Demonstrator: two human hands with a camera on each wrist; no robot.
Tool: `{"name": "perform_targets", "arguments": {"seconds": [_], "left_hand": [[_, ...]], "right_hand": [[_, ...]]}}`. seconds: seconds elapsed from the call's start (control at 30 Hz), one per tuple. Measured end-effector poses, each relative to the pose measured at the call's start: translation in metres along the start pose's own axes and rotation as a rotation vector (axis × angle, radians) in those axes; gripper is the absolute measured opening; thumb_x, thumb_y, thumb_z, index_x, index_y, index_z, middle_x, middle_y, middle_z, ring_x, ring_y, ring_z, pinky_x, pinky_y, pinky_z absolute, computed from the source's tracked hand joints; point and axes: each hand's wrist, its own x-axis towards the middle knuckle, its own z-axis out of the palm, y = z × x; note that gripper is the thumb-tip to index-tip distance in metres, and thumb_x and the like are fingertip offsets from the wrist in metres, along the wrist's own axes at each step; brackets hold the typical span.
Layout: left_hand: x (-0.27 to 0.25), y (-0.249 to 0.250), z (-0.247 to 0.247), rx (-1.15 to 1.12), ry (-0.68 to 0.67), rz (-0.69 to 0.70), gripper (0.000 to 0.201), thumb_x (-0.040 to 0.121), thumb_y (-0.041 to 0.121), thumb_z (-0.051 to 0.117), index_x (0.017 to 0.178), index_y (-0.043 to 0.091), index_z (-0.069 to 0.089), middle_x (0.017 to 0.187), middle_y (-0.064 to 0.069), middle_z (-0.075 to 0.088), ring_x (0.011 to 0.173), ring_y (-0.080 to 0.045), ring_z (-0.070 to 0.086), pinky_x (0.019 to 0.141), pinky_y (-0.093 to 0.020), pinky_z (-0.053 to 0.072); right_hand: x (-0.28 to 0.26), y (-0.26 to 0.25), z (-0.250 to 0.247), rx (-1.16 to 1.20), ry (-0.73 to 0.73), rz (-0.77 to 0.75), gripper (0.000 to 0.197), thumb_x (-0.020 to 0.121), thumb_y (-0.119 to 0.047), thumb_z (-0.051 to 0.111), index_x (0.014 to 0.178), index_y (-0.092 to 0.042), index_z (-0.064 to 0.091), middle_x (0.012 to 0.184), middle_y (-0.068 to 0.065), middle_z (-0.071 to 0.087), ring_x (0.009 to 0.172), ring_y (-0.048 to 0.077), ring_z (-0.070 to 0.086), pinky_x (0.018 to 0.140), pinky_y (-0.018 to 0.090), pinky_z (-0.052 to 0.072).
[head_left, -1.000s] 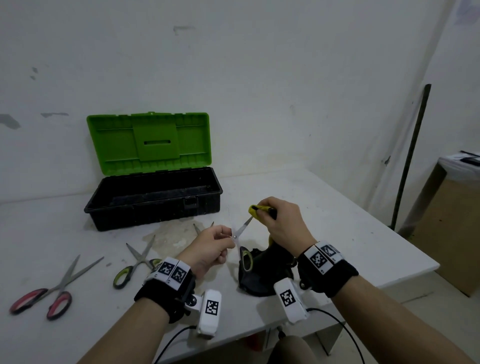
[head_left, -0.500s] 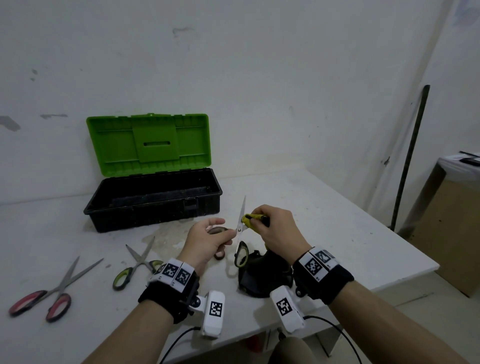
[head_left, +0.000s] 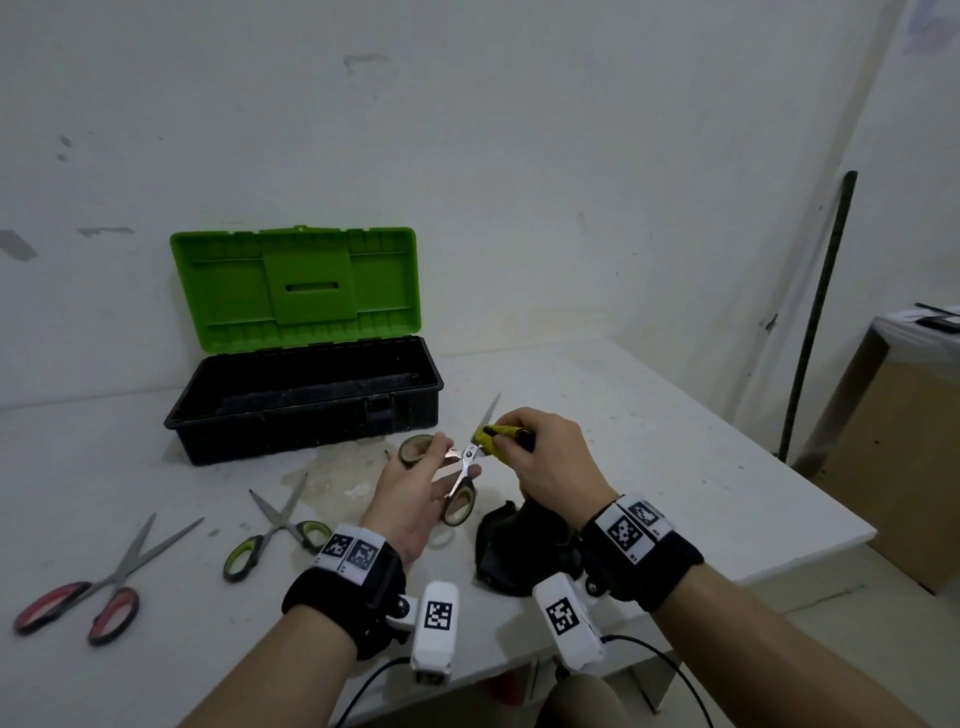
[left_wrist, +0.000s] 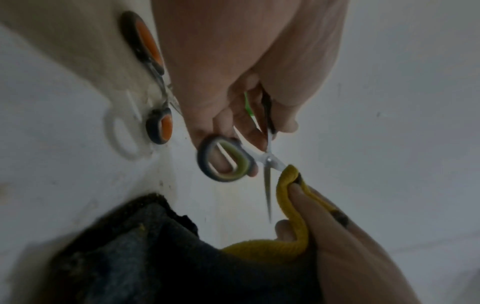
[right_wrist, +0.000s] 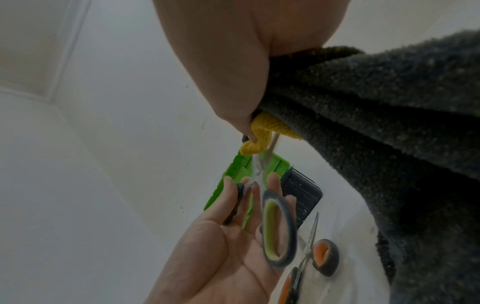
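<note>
- Left hand (head_left: 415, 501), centre of the head frame: fingers (left_wrist: 221, 166) pass through the handle loops of the held scissors (head_left: 470, 456) and are spread apart. They hold the loops wide, so the blades stand open.
- Right hand (head_left: 545, 460), just right of centre: fingers (left_wrist: 298, 192) are clamped with the thumb on the yellow edge (head_left: 491, 440) of a dark cloth (head_left: 519, 556).
- The yellow edge is folded to a tip that sits in the crotch of the open blades, touching them near the pivot. One blade points up and away. The left wrist view shows the other blade running alongside the fold.
- The rest of the dark cloth hangs from the right hand onto the desk (head_left: 649, 441), lower centre.
- Green-handled pair (head_left: 278, 532), blades open, flat on the desk left of the left wrist.
- Red-handled pair (head_left: 104, 582), blades open, lower left, well apart from the hands.
- Toolbox (head_left: 291, 415), black, behind the hands at centre left. Its green lid (head_left: 296, 286) is raised against the wall.
</note>
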Motion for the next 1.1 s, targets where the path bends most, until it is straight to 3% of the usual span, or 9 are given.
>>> {"name": "perform_targets", "arguments": {"seconds": [0.07,0.23,0.33,0.43,0.57,0.63,0.73,0.93,1.1], "left_hand": [[0.000,-0.004,0.002,0.026,0.028,0.035,0.029,0.100,0.029,0.059,0.113,0.003,0.059,0.110,-0.019,0.068,0.091,-0.037,0.075,0.090,-0.060,0.054],[-0.001,-0.008,0.007,0.046,0.091,0.108,0.018,0.101,0.021,0.059,0.110,0.005,0.062,0.094,-0.013,0.068,0.068,-0.019,0.070,0.066,-0.034,0.056],[-0.003,-0.007,0.009,0.068,0.082,0.102,0.023,0.100,0.022,0.060,0.093,0.002,0.067,0.079,-0.009,0.071,0.061,-0.014,0.066,0.070,-0.035,0.048],[-0.006,-0.006,0.010,0.056,0.044,0.101,0.027,0.101,0.024,0.058,0.096,0.000,0.067,0.084,-0.010,0.072,0.062,-0.017,0.065,0.067,-0.031,0.055],[-0.009,-0.007,0.012,0.114,0.058,0.112,0.029,0.102,0.026,0.057,0.105,-0.001,0.067,0.092,-0.012,0.071,0.063,-0.020,0.068,0.059,-0.029,0.058],[-0.010,-0.006,0.013,0.128,0.059,0.138,0.030,0.101,0.025,0.058,0.101,-0.003,0.068,0.087,-0.012,0.070,0.060,-0.018,0.066,0.058,-0.028,0.058],[-0.011,-0.004,0.012,0.122,0.067,0.168,0.032,0.101,0.023,0.059,0.096,-0.007,0.069,0.079,-0.015,0.069,0.059,-0.020,0.063,0.055,-0.028,0.057],[-0.010,-0.007,0.013,0.160,0.096,0.163,0.030,0.100,0.024,0.061,0.098,-0.005,0.068,0.081,-0.010,0.071,0.058,-0.018,0.064,0.053,-0.028,0.056],[-0.010,-0.006,0.015,0.167,0.093,0.171,0.035,0.102,0.024,0.057,0.094,-0.009,0.068,0.080,-0.014,0.069,0.056,-0.020,0.062,0.053,-0.028,0.055]], "right_hand": [[0.000,-0.003,0.000,-0.006,0.006,-0.017,0.013,0.090,-0.023,0.062,0.099,-0.020,0.071,0.074,-0.012,0.063,0.061,0.001,0.053,0.055,0.009,0.035],[-0.004,-0.008,0.006,-0.040,-0.028,-0.124,0.014,0.092,-0.020,0.063,0.106,-0.022,0.061,0.079,-0.008,0.060,0.061,0.001,0.051,0.055,0.010,0.036],[-0.003,-0.007,0.012,-0.094,-0.034,-0.187,0.011,0.092,-0.020,0.065,0.102,-0.018,0.067,0.089,-0.002,0.066,0.072,0.007,0.053,0.067,0.009,0.035],[-0.001,-0.004,0.017,-0.113,0.026,-0.211,0.017,0.092,-0.023,0.065,0.106,-0.014,0.071,0.102,0.000,0.060,0.085,0.009,0.053,0.077,0.003,0.033],[-0.001,-0.001,0.018,-0.167,0.062,-0.247,0.015,0.094,-0.023,0.062,0.108,-0.020,0.065,0.103,-0.001,0.059,0.085,0.016,0.059,0.072,0.024,0.044],[-0.003,0.000,0.019,-0.186,0.084,-0.298,0.012,0.094,-0.026,0.062,0.098,-0.017,0.070,0.103,-0.001,0.058,0.078,0.017,0.059,0.068,0.026,0.044],[-0.008,0.004,0.020,-0.230,0.043,-0.358,0.023,0.092,-0.038,0.064,0.102,-0.019,0.071,0.109,0.000,0.053,0.073,0.015,0.059,0.066,0.026,0.049],[-0.006,0.004,0.013,-0.175,0.010,-0.316,0.020,0.095,-0.033,0.060,0.102,-0.020,0.074,0.092,0.001,0.063,0.080,0.017,0.060,0.073,0.026,0.045],[-0.011,0.002,0.021,-0.141,0.018,-0.342,0.021,0.094,-0.034,0.062,0.097,-0.019,0.076,0.076,-0.004,0.052,0.068,0.013,0.052,0.062,0.029,0.046]]}}
